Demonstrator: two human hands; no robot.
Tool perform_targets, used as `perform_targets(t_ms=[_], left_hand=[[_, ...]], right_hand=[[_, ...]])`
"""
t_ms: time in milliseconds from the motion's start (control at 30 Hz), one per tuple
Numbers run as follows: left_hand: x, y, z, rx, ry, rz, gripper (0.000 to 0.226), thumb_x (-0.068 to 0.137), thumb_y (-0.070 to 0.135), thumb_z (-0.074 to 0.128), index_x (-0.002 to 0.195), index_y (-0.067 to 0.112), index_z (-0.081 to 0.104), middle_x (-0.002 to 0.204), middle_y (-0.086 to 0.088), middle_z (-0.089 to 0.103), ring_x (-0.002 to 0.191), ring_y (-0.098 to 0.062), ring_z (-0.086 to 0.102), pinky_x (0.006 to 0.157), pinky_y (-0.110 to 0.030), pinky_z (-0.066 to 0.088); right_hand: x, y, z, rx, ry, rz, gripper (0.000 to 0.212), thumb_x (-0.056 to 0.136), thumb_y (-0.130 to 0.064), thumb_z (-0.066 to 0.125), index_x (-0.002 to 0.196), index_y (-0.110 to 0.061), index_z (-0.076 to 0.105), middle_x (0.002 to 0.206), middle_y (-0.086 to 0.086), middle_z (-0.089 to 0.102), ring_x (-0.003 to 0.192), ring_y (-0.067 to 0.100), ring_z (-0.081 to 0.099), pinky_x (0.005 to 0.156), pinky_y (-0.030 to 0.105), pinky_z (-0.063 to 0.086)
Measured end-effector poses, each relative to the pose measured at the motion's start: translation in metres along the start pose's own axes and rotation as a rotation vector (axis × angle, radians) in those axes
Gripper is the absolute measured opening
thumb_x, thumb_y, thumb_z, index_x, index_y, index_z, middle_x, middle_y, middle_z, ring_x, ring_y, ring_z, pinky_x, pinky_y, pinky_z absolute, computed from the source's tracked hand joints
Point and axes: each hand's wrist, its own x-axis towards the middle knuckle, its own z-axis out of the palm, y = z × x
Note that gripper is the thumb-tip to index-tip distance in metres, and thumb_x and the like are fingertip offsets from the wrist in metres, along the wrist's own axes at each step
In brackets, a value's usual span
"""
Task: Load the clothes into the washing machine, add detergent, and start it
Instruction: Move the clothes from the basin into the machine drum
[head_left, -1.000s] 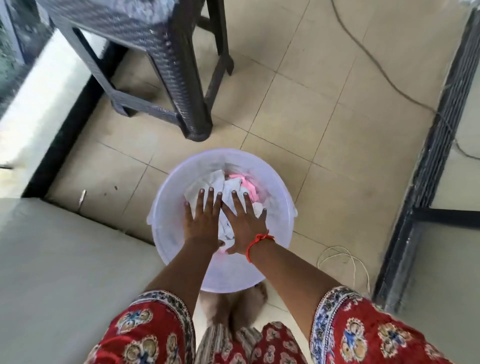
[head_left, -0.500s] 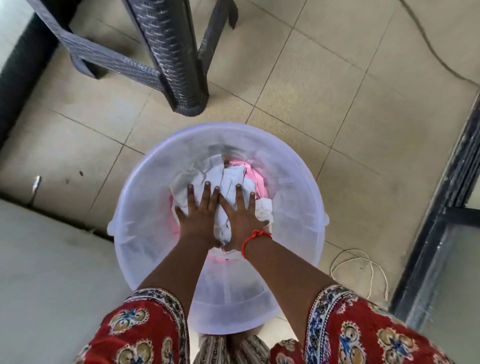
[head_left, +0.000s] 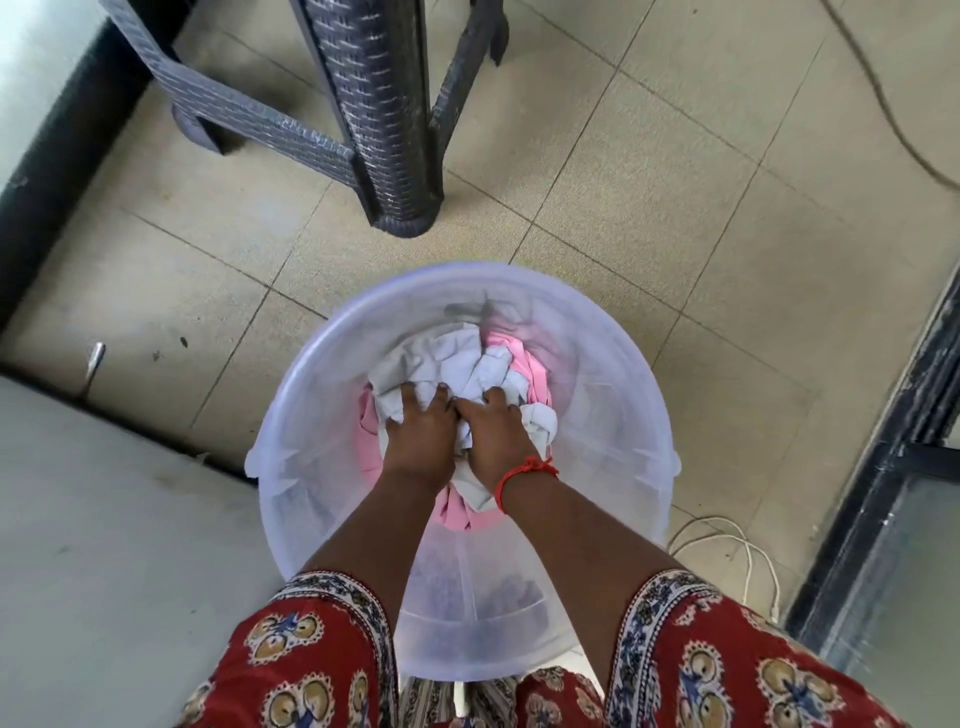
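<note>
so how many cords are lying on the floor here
2: a dark cord runs across the tiles at top right; a white cord loops by the bucket, lower right. More may be hidden.

Soft daylight is falling evenly across the tiled floor (head_left: 649, 171), casting only faint shadows, while wide-angle distortion is bending the edges and slight blur is softening the corners.

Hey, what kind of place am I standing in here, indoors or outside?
Probably a tiled utility area or covered veranda of a home. Signs: the beige floor tiles, a woven dark stool standing on them, and a translucent bucket of clothes that the left hand and right hand grip.
</note>
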Motion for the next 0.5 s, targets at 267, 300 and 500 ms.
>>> perform_targets(t_ms=[267,300,500], left_hand=[[-0.062,0.014,-0.066,-0.017,0.062,0.037,0.056,0.091,0.006,0.044,0.145,0.016,0.035,0.152,0.004,0.030,0.144,-0.035,0.012,0.088,-0.047,0.050],[-0.074,0.018,-0.078,-0.036,0.068,0.037,0.056,0.090,0.005,0.045,0.145,0.016,0.035,0.152,0.003,0.030,0.144,-0.035,0.012,0.087,-0.047,0.050],[-0.148,0.038,-0.142,-0.138,0.107,0.012,0.056,0.090,0.008,0.050,0.144,0.016,0.037,0.152,0.002,0.034,0.144,-0.036,0.010,0.090,-0.048,0.050]], right_hand=[[-0.050,-0.035,-0.060,-0.004,0.063,-0.034,0.029,0.088,-0.019,0.056,0.116,-0.025,0.062,0.110,0.011,0.050,0.090,0.033,0.056,0.082,0.040,0.052],[-0.060,-0.041,-0.072,-0.002,0.067,-0.047,0.029,0.087,-0.020,0.057,0.115,-0.025,0.063,0.109,0.011,0.050,0.090,0.032,0.057,0.082,0.040,0.052],[-0.125,-0.078,-0.148,-0.023,0.079,-0.126,0.028,0.085,-0.016,0.055,0.110,-0.022,0.065,0.105,0.012,0.050,0.090,0.033,0.057,0.081,0.037,0.050]])
